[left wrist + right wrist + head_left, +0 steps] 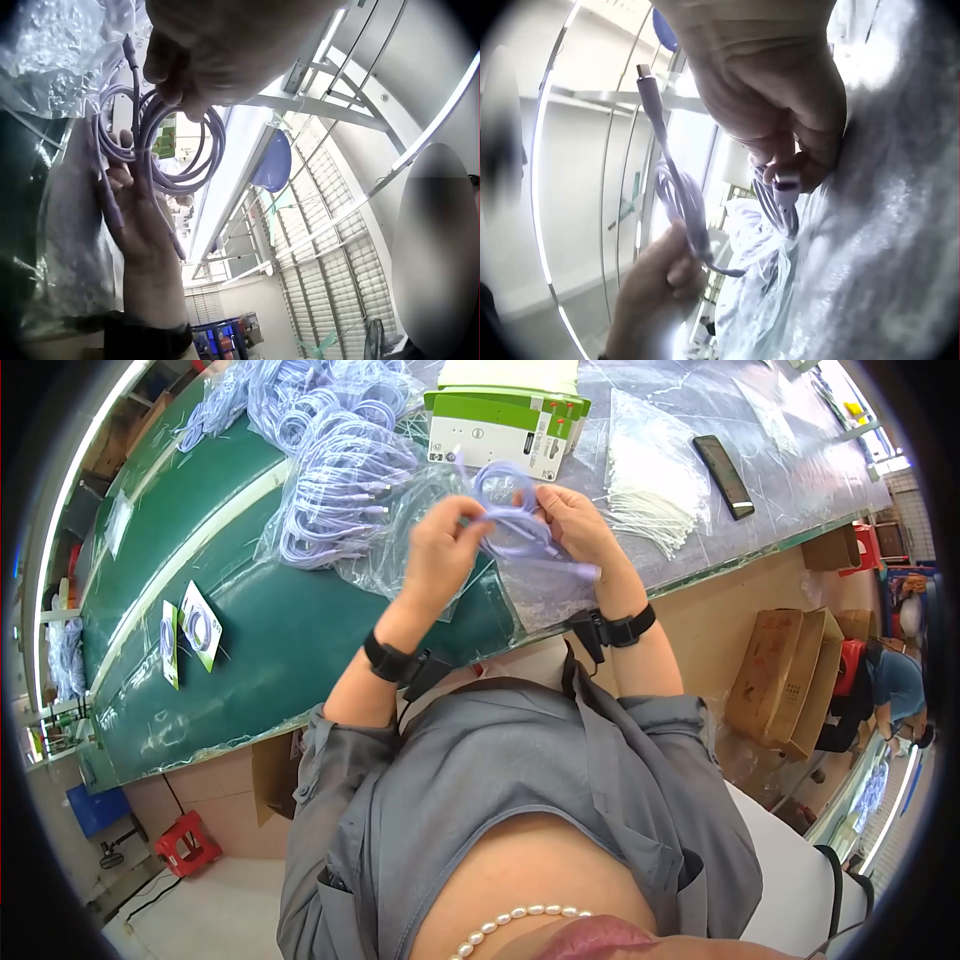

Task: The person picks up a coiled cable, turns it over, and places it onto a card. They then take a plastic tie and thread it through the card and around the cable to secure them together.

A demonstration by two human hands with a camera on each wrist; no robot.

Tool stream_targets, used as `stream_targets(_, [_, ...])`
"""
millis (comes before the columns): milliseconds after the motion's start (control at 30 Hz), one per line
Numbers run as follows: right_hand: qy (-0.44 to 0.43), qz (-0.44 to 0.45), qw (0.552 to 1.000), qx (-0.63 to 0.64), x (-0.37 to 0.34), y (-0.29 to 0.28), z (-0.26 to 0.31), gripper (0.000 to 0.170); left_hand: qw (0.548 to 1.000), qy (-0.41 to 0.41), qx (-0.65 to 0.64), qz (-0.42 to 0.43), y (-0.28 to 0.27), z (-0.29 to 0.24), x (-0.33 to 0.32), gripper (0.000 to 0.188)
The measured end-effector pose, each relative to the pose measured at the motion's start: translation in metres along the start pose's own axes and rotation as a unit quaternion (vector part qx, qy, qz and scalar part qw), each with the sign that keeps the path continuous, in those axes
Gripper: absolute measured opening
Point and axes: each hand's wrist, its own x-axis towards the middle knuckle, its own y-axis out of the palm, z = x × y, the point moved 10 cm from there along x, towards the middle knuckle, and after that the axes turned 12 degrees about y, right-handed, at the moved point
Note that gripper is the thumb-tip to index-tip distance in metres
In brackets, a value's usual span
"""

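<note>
Left hand (438,555) and right hand (588,532) clamped on coiled lilac cable (522,548) above bench (250,615); I see bagged cables (340,485) left, phone (723,478) right.

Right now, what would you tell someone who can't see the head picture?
A left hand and right hand hold a looped lilac cable over a table. Around them lie bagged cables, green-and-white packaging, thin white strips and a black phone.

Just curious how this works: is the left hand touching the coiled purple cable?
Touching. The right wrist view shows the left hand gripping the lower end of the coiled purple cable.
</note>
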Motion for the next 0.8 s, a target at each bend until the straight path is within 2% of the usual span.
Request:
stream_targets(33, [-0.024,-0.01,0.988,-0.15,-0.005,0.009,0.005,0.025,0.999,0.001,-0.004,-0.044,-0.018,-0.006,0.004,0.011])
stream_targets(67, [-0.05,-0.016,0.953,-0.299,-0.008,0.021,0.009,0.029,0.999,-0.002,-0.001,-0.047,-0.028,-0.008,0.009,0.011])
stream_targets(100, [-0.077,-0.019,0.894,-0.442,-0.01,0.034,0.01,0.035,0.995,-0.046,-0.053,-0.069,-0.041,0.0,0.014,0.011])
stream_targets(133, [-0.078,-0.01,0.893,-0.443,-0.01,0.042,0.006,0.035,0.987,-0.087,-0.104,-0.092,-0.052,0.008,0.017,0.011])
stream_targets(167, [-0.153,-0.069,0.853,-0.495,-0.02,0.048,0.015,0.036,0.973,-0.125,-0.154,-0.115,-0.06,0.016,0.016,0.011])
stream_targets(233, [-0.296,-0.19,0.74,-0.573,-0.047,0.063,0.032,0.04,0.975,-0.119,-0.15,-0.114,-0.066,0.017,0.018,0.011])
stream_targets(267, [-0.297,-0.19,0.74,-0.573,-0.049,0.071,0.032,0.04,0.976,-0.116,-0.151,-0.106,-0.062,0.018,0.018,0.012])
stream_targets(300, [-0.239,-0.16,0.833,-0.472,-0.044,0.068,0.028,0.039,0.976,-0.116,-0.155,-0.096,-0.056,0.019,0.017,0.012])
stream_targets(333, [-0.176,-0.13,0.907,-0.36,-0.041,0.068,0.021,0.038,0.976,-0.118,-0.157,-0.093,-0.05,0.02,0.015,0.012])
stream_targets(367, [-0.11,-0.099,0.96,-0.238,-0.037,0.067,0.008,0.038,0.977,-0.114,-0.162,-0.082,-0.041,0.019,0.014,0.011])
stream_targets(400, [-0.11,-0.105,0.96,-0.237,-0.036,0.066,0.007,0.038,0.977,-0.109,-0.168,-0.071,-0.032,0.017,0.013,0.011])
stream_targets(467, [-0.095,-0.059,0.992,-0.052,-0.024,0.06,0.006,0.033,0.978,-0.1,-0.175,-0.057,-0.021,0.01,0.011,0.01])
stream_targets(500, [-0.088,-0.032,0.995,0.041,-0.021,0.059,0.006,0.031,0.986,-0.033,-0.136,-0.086,-0.029,-0.008,0.01,0.009])
stream_targets(567, [-0.098,-0.03,0.993,0.06,-0.024,0.061,0.013,0.028,0.983,0.101,-0.056,-0.144,-0.045,-0.046,0.0,0.012])
stream_targets(600, [-0.104,-0.029,0.991,0.079,-0.027,0.062,0.017,0.026,0.982,0.103,-0.057,-0.144,-0.044,-0.049,-0.005,0.012])
stream_targets(633, [-0.111,-0.027,0.989,0.099,-0.03,0.063,0.019,0.024,0.99,0.0,-0.126,-0.071,-0.025,-0.029,-0.01,0.016])
stream_targets(667, [-0.112,-0.026,0.988,0.099,-0.032,0.064,0.018,0.024,0.976,-0.103,-0.19,0.004,-0.003,-0.012,-0.021,0.021])
stream_targets(700, [-0.108,-0.013,0.989,0.103,-0.032,0.068,0.014,0.023,0.943,-0.206,-0.25,0.077,0.018,0.003,-0.038,0.025])
stream_targets(733, [-0.103,0.0,0.989,0.107,-0.032,0.072,0.01,0.022,0.944,-0.206,-0.248,0.074,0.019,0.009,-0.039,0.025])
stream_targets(800, [-0.1,0.013,0.989,0.112,-0.033,0.079,0.004,0.021,0.912,-0.141,-0.385,-0.01,0.019,0.011,-0.026,0.033])
